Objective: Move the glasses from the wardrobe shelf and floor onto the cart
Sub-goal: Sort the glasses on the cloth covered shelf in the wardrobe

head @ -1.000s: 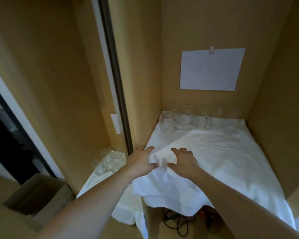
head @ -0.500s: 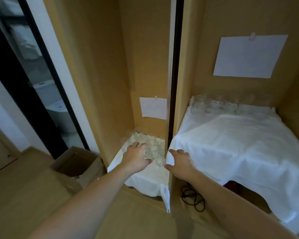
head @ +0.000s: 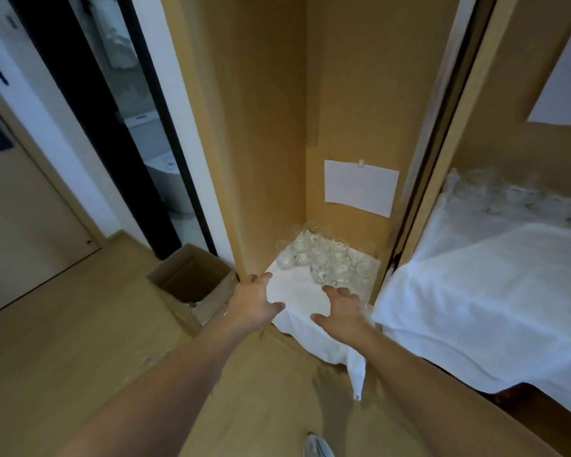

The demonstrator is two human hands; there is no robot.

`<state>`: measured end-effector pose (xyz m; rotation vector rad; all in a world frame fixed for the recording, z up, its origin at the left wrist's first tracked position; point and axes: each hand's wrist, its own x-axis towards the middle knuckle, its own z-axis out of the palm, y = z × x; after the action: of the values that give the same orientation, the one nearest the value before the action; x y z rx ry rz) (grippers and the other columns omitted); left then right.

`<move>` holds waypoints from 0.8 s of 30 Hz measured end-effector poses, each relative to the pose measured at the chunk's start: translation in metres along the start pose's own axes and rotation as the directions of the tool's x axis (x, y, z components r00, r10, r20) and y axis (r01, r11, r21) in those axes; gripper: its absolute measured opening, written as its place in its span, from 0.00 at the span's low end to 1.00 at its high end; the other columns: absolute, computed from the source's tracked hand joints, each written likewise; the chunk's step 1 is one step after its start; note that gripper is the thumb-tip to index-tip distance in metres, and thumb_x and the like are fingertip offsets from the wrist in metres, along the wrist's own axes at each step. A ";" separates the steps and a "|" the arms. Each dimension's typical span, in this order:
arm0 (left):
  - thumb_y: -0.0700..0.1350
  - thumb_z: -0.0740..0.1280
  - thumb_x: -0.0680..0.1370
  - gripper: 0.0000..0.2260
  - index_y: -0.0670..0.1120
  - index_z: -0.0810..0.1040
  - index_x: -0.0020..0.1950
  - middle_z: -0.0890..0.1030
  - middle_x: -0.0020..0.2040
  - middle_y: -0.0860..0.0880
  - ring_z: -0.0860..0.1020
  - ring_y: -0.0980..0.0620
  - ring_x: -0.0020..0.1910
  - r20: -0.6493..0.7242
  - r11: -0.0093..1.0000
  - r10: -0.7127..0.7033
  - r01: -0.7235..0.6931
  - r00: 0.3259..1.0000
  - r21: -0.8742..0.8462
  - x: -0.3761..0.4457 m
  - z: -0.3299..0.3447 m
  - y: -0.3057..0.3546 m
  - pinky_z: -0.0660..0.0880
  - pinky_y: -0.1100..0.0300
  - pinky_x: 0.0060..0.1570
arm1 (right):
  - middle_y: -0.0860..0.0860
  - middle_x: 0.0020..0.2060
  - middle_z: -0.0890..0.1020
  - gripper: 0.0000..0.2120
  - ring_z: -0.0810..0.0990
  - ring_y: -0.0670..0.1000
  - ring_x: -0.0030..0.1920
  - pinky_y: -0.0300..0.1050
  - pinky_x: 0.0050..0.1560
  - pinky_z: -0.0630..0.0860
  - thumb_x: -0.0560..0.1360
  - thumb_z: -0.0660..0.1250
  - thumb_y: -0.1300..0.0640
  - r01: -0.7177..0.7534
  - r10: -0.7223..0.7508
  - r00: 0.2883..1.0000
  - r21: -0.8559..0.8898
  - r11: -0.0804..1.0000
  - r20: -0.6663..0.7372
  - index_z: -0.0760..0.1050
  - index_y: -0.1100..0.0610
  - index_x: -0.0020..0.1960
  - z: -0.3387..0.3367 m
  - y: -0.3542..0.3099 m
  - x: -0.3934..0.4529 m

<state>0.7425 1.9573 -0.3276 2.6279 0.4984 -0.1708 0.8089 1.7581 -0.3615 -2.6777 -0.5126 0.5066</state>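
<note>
Both grips open, left hand (head: 256, 303), right hand (head: 342, 310), glasses (head: 323, 258) just beyond fingertips

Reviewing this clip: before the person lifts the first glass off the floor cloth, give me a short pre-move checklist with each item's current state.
1. Both hands free: ok. The left hand and right hand are open and hold nothing.
2. Hands near the floor glasses: ok. Both hover over the floor cloth, just short of the cluster.
3. Glasses upright: cannot tell; they are clear and crowded.
4. Room to take one alone: not ok. The glasses stand packed together.
5. Cart ready: cannot tell. No cart is in view.
6. Shelf glasses undisturbed: ok. They sit in a row at the back of the shelf cloth.
</note>
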 end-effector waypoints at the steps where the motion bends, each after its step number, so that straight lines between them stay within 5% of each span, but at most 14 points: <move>1: 0.59 0.71 0.76 0.33 0.51 0.65 0.77 0.71 0.72 0.46 0.69 0.42 0.70 0.004 1.000 -0.017 0.017 1.000 0.008 0.007 0.000 -0.004 0.72 0.48 0.66 | 0.54 0.75 0.65 0.36 0.65 0.60 0.73 0.53 0.69 0.69 0.78 0.66 0.39 0.003 -0.003 1.000 0.011 1.000 0.012 0.57 0.49 0.80 0.002 -0.002 0.012; 9: 0.56 0.70 0.78 0.30 0.48 0.66 0.76 0.75 0.68 0.44 0.70 0.43 0.71 0.032 0.998 -0.064 0.064 0.997 -0.002 0.079 0.001 -0.002 0.70 0.50 0.64 | 0.55 0.73 0.67 0.35 0.65 0.59 0.73 0.53 0.70 0.69 0.78 0.66 0.40 -0.021 0.016 0.997 0.064 0.998 0.075 0.58 0.50 0.80 0.001 0.005 0.089; 24: 0.56 0.71 0.77 0.35 0.49 0.61 0.79 0.68 0.74 0.45 0.69 0.42 0.70 0.061 0.978 -0.178 0.183 0.982 -0.096 0.199 0.019 -0.004 0.71 0.51 0.64 | 0.56 0.69 0.72 0.34 0.70 0.59 0.70 0.48 0.67 0.69 0.77 0.67 0.41 -0.124 0.099 0.984 0.167 0.978 0.149 0.62 0.51 0.78 0.005 0.012 0.202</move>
<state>0.9242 2.0153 -0.3858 2.4712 0.7095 -0.2635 0.9857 1.8324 -0.4265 -2.5232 -0.3385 0.7413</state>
